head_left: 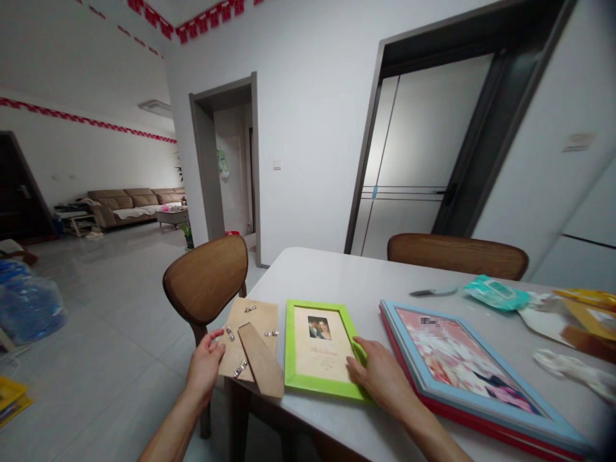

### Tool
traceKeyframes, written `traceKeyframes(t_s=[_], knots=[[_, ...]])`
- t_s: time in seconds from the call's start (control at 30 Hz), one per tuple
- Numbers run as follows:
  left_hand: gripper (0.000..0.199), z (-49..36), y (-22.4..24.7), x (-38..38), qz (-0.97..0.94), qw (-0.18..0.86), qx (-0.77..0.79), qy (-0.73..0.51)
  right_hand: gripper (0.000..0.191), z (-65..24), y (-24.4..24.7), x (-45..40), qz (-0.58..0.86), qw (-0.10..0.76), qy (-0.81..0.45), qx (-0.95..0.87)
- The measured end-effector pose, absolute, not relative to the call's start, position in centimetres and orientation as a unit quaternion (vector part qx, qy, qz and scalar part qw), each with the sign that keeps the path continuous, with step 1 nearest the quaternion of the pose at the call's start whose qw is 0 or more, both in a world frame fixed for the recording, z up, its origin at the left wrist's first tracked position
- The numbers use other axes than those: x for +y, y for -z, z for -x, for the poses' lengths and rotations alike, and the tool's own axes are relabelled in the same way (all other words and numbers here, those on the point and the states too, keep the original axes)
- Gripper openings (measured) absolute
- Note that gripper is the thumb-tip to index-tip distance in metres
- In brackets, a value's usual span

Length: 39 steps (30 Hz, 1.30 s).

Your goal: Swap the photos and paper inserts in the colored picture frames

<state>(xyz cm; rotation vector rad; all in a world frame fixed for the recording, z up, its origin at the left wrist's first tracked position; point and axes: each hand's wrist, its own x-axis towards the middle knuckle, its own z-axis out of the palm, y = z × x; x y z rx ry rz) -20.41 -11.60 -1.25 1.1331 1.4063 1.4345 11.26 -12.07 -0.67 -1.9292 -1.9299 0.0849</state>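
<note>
My left hand (206,362) is at the left edge of a brown picture-frame backing board (260,321), its fingers loosely bent and apart. Whether the fingertips touch the board, I cannot tell. Metal clips and a slanted stand leg (262,362) show on the board, which overhangs the table's left edge. To its right lies a lime-green picture frame (317,385), face up, with a small photo of two people on a cream insert (312,359). My right hand (380,375) grips the frame's right side, fingers over the rim.
Right of my hand lie stacked picture frames, a light-blue one (471,366) above a red one (447,410). Farther back on the white table (337,269) are a knife (433,292), a teal wipes pack (495,293) and a white cloth (572,372). Wooden chairs (206,279) stand around the table.
</note>
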Motion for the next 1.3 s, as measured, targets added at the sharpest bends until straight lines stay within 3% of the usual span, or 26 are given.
traceKeyframes(t_s=[0.17, 0.3, 0.37, 0.5, 0.6, 0.77, 1.0, 1.13, 1.3], knots=[[0.023, 20.9, 2.5, -10.5, -0.492, 0.324, 0.612, -0.528, 0.049, -11.4, 1.4, -11.3, 0.717, 0.184, -0.029, -0.672], [0.033, 20.7, 2.7, -10.3, -0.541, 0.232, 0.632, -0.504, 0.053, -11.6, 0.8, -10.9, 0.735, 0.224, -0.056, -0.637], [0.037, 20.1, 2.5, -10.6, -0.568, 0.197, 0.629, -0.494, 0.056, -11.6, 0.0, -11.4, 0.736, 0.284, -0.151, -0.596], [0.039, 16.8, 1.1, -11.5, -0.618, 0.151, 0.606, -0.478, 0.069, -11.0, -2.6, -13.2, 0.628, 0.439, -0.473, -0.436], [0.041, 12.3, -0.5, -13.1, -0.662, 0.156, 0.57, -0.461, 0.077, -10.3, -4.2, -14.4, 0.555, 0.51, -0.555, -0.352], [0.056, 4.8, -2.5, -16.0, -0.773, 0.205, 0.444, -0.405, 0.079, -9.6, -5.0, -15.1, 0.523, 0.557, -0.533, -0.363], [0.045, 3.6, -4.5, -15.9, -0.829, 0.123, 0.373, -0.399, 0.08, -10.3, -4.3, -15.0, 0.546, 0.525, -0.502, -0.417], [0.049, 7.0, -4.9, -14.5, -0.733, 0.107, 0.456, -0.493, 0.072, -11.9, -2.4, -13.6, 0.642, 0.429, -0.371, -0.516], [0.05, 12.8, -2.0, -12.6, -0.565, 0.223, 0.566, -0.557, 0.056, -13.1, 0.1, -12.5, 0.724, 0.285, -0.132, -0.614]])
